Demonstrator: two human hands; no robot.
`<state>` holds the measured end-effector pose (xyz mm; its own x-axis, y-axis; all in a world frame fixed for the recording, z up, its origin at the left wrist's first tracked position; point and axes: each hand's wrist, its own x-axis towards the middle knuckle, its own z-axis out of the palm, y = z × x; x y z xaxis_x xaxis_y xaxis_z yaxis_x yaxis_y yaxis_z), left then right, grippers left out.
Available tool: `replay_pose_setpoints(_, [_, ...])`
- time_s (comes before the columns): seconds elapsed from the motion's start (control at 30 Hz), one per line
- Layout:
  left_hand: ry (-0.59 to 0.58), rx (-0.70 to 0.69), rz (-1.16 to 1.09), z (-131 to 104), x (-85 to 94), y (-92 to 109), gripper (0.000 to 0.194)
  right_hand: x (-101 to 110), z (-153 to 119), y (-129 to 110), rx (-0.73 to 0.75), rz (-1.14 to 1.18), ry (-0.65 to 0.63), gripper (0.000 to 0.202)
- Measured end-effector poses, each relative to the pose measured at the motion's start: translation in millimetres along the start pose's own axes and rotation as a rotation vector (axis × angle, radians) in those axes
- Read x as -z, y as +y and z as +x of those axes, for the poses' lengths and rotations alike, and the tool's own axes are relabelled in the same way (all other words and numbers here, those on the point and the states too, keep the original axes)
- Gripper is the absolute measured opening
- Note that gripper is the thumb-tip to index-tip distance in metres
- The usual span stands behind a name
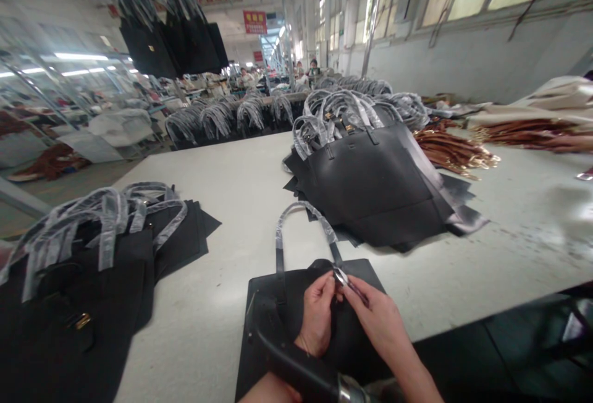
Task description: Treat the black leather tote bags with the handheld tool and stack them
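Note:
In front of me on the table lies a black tote bag (278, 279), its upright handle (301, 205) wrapped in clear plastic. My left hand (317, 313) pinches the bag's material near the top edge, below the handle's right base. A small hand tool (341, 276) with a silver head and dark grip, pliers or snips, is in my right hand (377, 310). Its tip meets the bag close to my left fingertips. What lies between the fingertips is hidden. A black curved tube (290, 353) with a silver ring crosses in front of my left forearm.
Black bags (375, 186) with wrapped handles are piled ahead on the pale table (208, 304). Another bag stack (106, 292) lies left. Brown straps (454, 149) with gold clasps rest at back right. Several bags (171, 38) hang at upper left. Other people are far back.

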<state>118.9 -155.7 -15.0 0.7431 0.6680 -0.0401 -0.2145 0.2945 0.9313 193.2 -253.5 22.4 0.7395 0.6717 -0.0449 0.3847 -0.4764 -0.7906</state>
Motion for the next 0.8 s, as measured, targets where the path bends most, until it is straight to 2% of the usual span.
replay_pose_setpoints(0.17, [0.021, -0.07, 0.243, -2, -0.6, 1, 0.035, 4, -9, -18, -0.001, -0.446, 0.105, 0.029])
replay_pose_setpoints(0.3, [0.031, -0.187, 0.411, -7, -2.5, 0, 0.033, 5, -15, -34, 0.014, -0.629, 0.123, 0.025])
replay_pose_setpoints(0.43, [0.033, -0.233, 0.465, -10, -3.3, 0, 0.031, 4, -19, -41, -0.002, -0.66, 0.119, 0.024])
replay_pose_setpoints(0.8, [0.027, -0.229, 0.484, -10, -2.3, -3, 0.032, 11, -19, -38, -0.078, -0.592, 0.097, 0.025])
